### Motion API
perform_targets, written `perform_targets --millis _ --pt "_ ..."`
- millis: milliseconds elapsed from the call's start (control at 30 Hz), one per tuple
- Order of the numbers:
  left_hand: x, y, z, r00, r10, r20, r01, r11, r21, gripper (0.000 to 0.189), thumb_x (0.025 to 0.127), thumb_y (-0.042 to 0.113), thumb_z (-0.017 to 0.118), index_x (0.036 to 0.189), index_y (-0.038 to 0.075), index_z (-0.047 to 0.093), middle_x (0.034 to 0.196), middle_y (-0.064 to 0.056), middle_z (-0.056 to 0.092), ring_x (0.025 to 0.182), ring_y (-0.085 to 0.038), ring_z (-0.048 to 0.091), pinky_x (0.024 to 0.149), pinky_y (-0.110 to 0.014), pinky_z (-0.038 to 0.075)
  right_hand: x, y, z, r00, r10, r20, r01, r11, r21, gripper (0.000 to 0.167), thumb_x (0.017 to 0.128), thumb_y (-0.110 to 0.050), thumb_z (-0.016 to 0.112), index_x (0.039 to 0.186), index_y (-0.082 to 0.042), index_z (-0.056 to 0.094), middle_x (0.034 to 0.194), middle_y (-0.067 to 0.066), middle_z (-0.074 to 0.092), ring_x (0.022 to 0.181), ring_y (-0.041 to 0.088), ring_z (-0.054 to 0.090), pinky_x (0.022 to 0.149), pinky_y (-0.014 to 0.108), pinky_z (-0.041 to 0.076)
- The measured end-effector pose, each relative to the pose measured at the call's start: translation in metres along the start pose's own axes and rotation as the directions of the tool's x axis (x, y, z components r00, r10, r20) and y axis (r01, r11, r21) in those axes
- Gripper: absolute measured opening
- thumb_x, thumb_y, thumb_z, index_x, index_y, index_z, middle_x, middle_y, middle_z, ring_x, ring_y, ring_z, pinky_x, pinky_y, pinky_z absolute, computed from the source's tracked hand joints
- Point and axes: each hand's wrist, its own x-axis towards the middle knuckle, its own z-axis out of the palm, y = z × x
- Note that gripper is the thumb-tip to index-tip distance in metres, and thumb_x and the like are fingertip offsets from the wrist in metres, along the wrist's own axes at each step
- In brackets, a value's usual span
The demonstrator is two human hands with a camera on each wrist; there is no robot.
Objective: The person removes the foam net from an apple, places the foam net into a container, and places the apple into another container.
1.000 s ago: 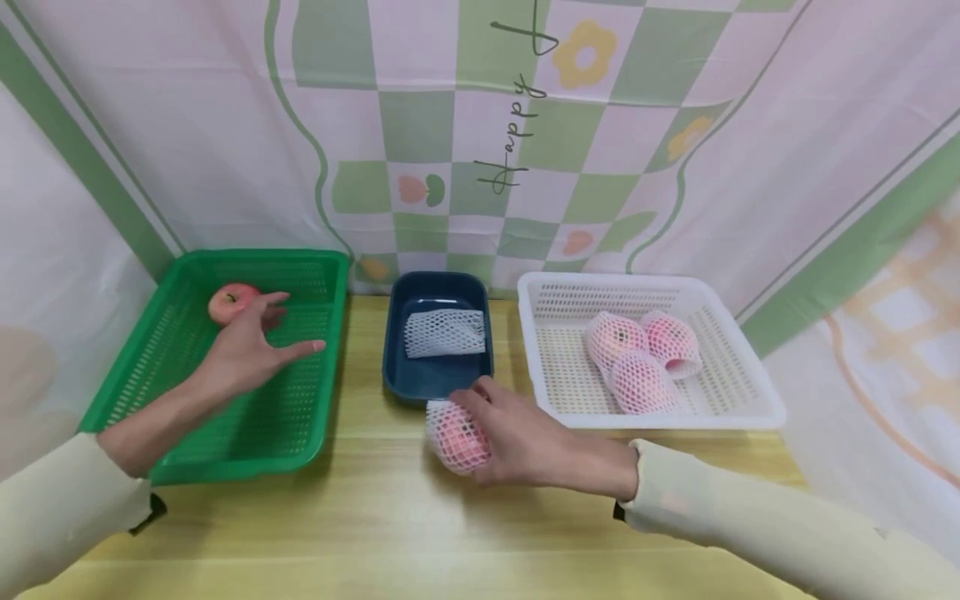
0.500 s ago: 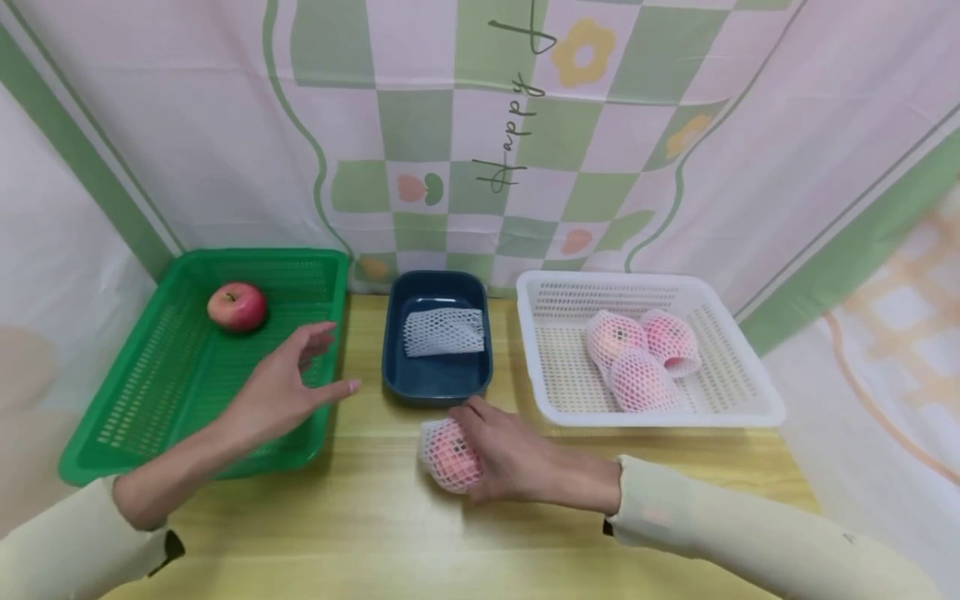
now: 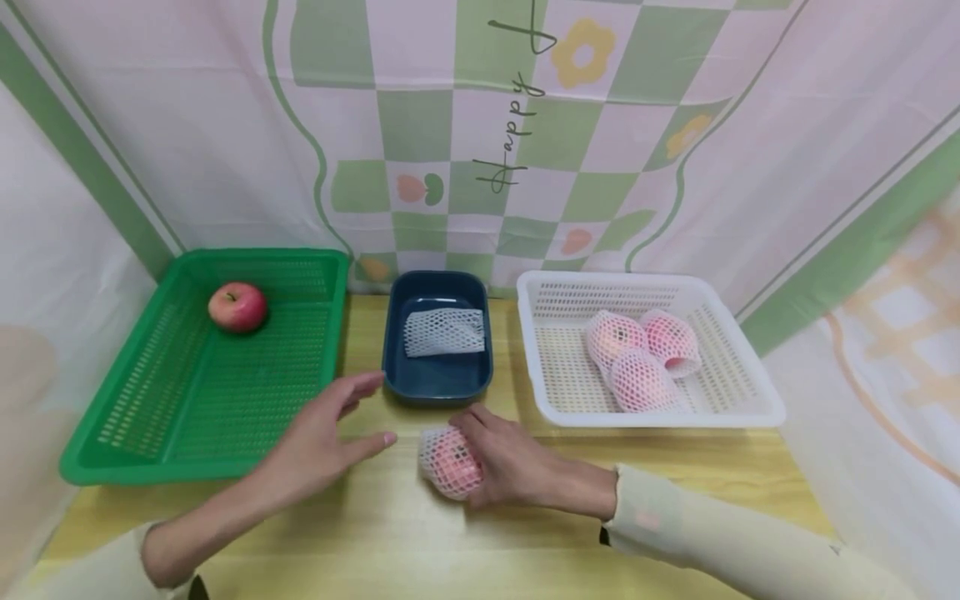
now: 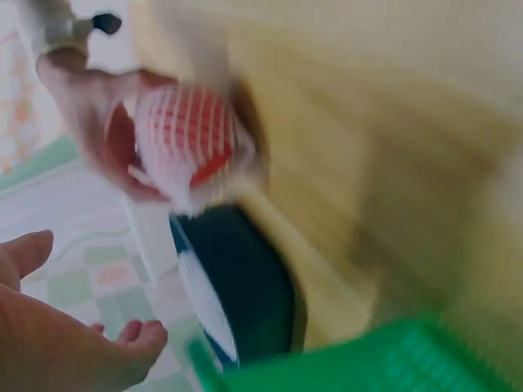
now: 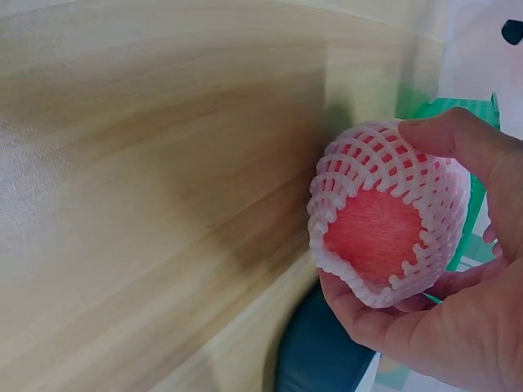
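My right hand (image 3: 510, 458) grips a red apple (image 5: 376, 233) in a white foam net sleeve (image 5: 433, 180), just in front of the dark blue tray. Bare red skin shows through the sleeve's open end in the right wrist view. To the left of this apple, my left hand (image 3: 318, 437) has its fingers and thumb spread apart with nothing between them. Its fingertips reach near the blue tray's front left corner. In the left wrist view the same hand (image 4: 65, 339) shows at the lower left, apart from the netted apple (image 4: 188, 131).
A bare apple (image 3: 237, 307) lies in the green basket (image 3: 330, 350) at left. The dark blue tray (image 3: 438, 383) holds a flat foam net sleeve (image 3: 444, 332). At right, a white basket (image 3: 660, 419) contains three netted apples (image 3: 642, 381). A patterned curtain (image 3: 420, 125) hangs behind.
My left hand has come out from over the green basket, moving right and nearer to me toward the netted apple. The right hand has shifted slightly nearer with its apple.
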Motion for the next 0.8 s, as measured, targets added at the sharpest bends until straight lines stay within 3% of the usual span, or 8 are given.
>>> perform_targets --millis 100,200,333,500,633,800 --pt "-0.005 -0.006 0.019 0.999 0.028 0.02 -0.027 0.998 -0.056 0.061 0.093 0.016 0.082 0.146 0.0 0.055 0.143 -0.021 0.062 0.131 -0.039 0.061 0.112 -0.051 0.051 0.0 0.002 0.001 1.0 -0.003 -0.007 0.003 1.0 0.002 0.096 0.059 -0.022 0.1 0.141 0.003 0.055 0.129 0.013 0.061 0.105 0.023 0.066 0.093 0.037 0.062" --pt "-0.007 -0.017 0.038 0.999 0.021 0.045 -0.013 0.986 -0.169 0.047 0.096 0.005 0.075 0.139 -0.005 0.058 0.135 -0.022 0.066 0.126 -0.039 0.064 0.108 -0.045 0.055 -0.001 0.003 0.001 1.0 -0.006 -0.012 0.007 1.0 0.013 0.097 0.06 -0.021 0.099 0.142 0.004 0.054 0.13 0.013 0.061 0.106 0.023 0.066 0.094 0.037 0.062" --pt "-0.005 -0.029 0.06 0.995 -0.057 0.078 0.077 0.957 -0.279 0.035 0.1 0.0 0.067 0.133 -0.009 0.06 0.128 -0.023 0.068 0.119 -0.038 0.068 0.1 -0.036 0.06 -0.001 0.005 0.001 1.0 -0.004 -0.02 0.005 1.0 0.028 0.097 0.06 -0.019 0.098 0.143 0.005 0.054 0.131 0.014 0.061 0.109 0.024 0.065 0.096 0.038 0.061" --pt "0.001 -0.04 0.077 0.988 -0.144 0.06 0.155 0.931 -0.33 0.025 0.102 -0.003 0.061 0.126 -0.009 0.064 0.116 -0.017 0.073 0.106 -0.03 0.073 0.09 -0.032 0.064 -0.001 0.006 0.001 1.0 -0.011 -0.022 0.012 0.999 0.043 0.095 0.061 -0.018 0.097 0.143 0.005 0.054 0.133 0.014 0.061 0.11 0.024 0.065 0.097 0.037 0.061" --pt "0.008 -0.046 0.084 0.972 -0.223 0.07 0.231 0.88 -0.415 0.023 0.103 -0.007 0.056 0.122 -0.012 0.067 0.109 -0.015 0.075 0.099 -0.023 0.074 0.089 -0.032 0.064 -0.001 0.006 0.0 0.999 -0.034 -0.029 0.035 0.999 0.034 0.093 0.062 -0.018 0.096 0.142 0.004 0.054 0.134 0.015 0.06 0.111 0.025 0.065 0.097 0.037 0.061" --pt "0.013 -0.049 0.089 0.944 -0.304 0.129 0.326 0.8 -0.504 0.025 0.103 -0.004 0.06 0.125 -0.014 0.066 0.111 -0.017 0.075 0.099 -0.02 0.073 0.09 -0.031 0.064 0.0 0.006 0.001 0.998 -0.051 -0.041 0.052 0.998 0.022 0.092 0.062 -0.018 0.096 0.142 0.003 0.054 0.134 0.015 0.06 0.112 0.024 0.065 0.097 0.035 0.061"
